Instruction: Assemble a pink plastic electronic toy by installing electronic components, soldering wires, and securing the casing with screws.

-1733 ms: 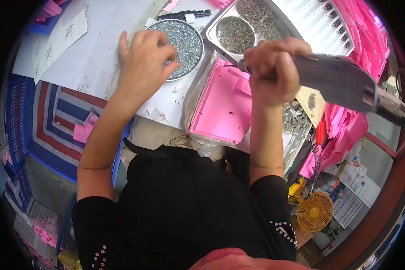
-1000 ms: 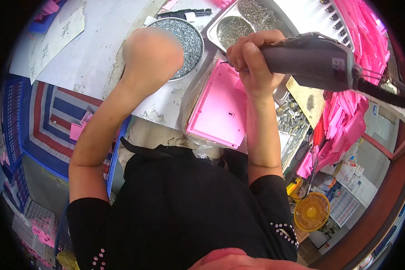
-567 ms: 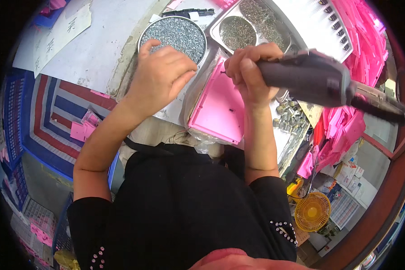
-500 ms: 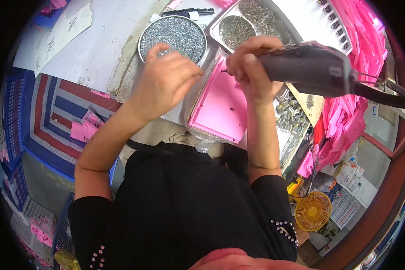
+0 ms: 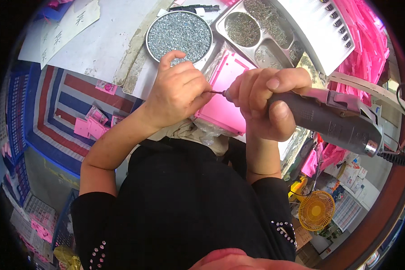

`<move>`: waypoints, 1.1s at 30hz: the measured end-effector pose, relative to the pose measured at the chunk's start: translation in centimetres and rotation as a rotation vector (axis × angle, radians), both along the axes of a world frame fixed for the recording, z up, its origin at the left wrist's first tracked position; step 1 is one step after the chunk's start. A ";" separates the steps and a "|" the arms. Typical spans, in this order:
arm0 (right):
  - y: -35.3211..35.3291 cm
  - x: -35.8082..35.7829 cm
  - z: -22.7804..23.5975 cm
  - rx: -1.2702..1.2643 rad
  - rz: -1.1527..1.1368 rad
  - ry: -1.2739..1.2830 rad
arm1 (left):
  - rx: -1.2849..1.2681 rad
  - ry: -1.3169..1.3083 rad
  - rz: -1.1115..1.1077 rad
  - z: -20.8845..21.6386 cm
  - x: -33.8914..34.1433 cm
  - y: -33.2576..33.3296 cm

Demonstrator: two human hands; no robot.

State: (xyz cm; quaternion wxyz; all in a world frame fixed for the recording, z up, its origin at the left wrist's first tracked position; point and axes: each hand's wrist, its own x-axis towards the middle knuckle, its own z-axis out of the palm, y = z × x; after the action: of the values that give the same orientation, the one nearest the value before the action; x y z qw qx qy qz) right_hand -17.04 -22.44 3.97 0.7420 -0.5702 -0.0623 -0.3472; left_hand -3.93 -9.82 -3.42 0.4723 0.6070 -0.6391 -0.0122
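Observation:
My right hand (image 5: 267, 99) is closed around a dark grey electric screwdriver (image 5: 324, 118), which lies sideways with its bit (image 5: 217, 92) pointing left. The fingertips of my left hand (image 5: 180, 92) pinch together at the bit's end; whatever they hold there is hidden. Below both hands lies a flat pink plastic panel (image 5: 219, 111), partly covered by my right hand. Just beyond my left hand stands a round dish (image 5: 147, 41) filled with small silver screws (image 5: 180, 33).
A metal compartment tray (image 5: 262, 39) with small metal parts sits at the back. Right of it are a white rack (image 5: 317, 31) and piled pink pieces (image 5: 369, 40). A striped-lined blue bin (image 5: 72, 117) holds pink pieces at left. An orange basket (image 5: 317, 210) stands lower right.
The screwdriver has swung from above the pink panel toward me, its bit now meeting my left fingertips. My left hand has shifted slightly right, and its fingers pinch at the bit.

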 end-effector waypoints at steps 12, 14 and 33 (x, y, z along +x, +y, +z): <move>1.3 -0.9 -1.7 -0.118 -0.094 0.243 | 0.126 0.116 0.143 -0.9 2.0 2.6; 1.5 -0.7 -2.1 -0.146 -0.088 0.272 | 0.173 0.105 0.061 -1.3 2.1 3.1; 1.1 -0.3 -1.7 -0.167 -0.030 0.306 | 0.079 0.111 0.075 -2.2 0.3 3.1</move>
State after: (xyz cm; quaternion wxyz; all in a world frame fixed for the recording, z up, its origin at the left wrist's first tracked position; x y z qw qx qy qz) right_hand -17.39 -21.30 2.28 0.6875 -0.6770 0.0311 -0.2609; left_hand -3.58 -6.70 -5.63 0.4827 0.6471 -0.5877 -0.0532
